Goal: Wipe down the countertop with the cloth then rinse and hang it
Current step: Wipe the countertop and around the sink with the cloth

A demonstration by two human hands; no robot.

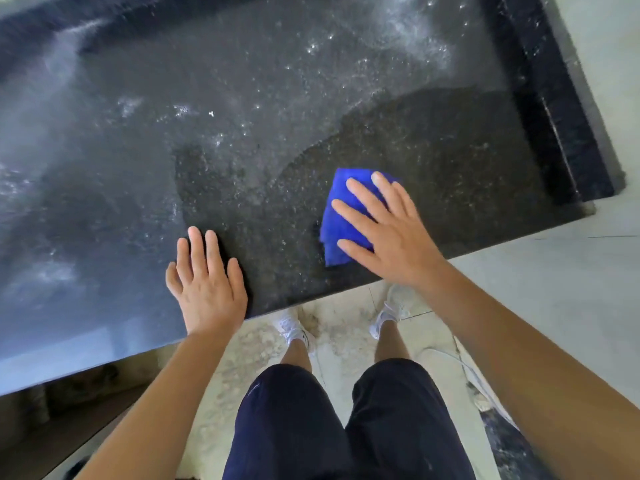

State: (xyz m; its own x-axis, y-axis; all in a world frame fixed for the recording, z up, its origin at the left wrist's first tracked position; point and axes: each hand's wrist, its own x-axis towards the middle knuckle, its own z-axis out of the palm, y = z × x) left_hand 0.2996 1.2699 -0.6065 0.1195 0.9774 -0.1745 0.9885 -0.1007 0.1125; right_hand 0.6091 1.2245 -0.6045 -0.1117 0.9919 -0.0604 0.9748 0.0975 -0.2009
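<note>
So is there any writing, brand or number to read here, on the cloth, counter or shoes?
None can be read.
The cloth is plain blue.
The counter shows only specks and dust.
One shoe has a small dark mark, too small to read.

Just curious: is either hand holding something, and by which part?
Nothing gripped: right hand presses flat atop the cloth; left hand rests on the countertop.

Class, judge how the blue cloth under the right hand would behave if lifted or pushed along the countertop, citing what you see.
The blue cloth lies folded with uneven edges, so it would probably droop if lifted. Pressed under the flat right hand, it likely slides, since the countertop looks smooth and glossy. It seems thin, hence light.
</note>
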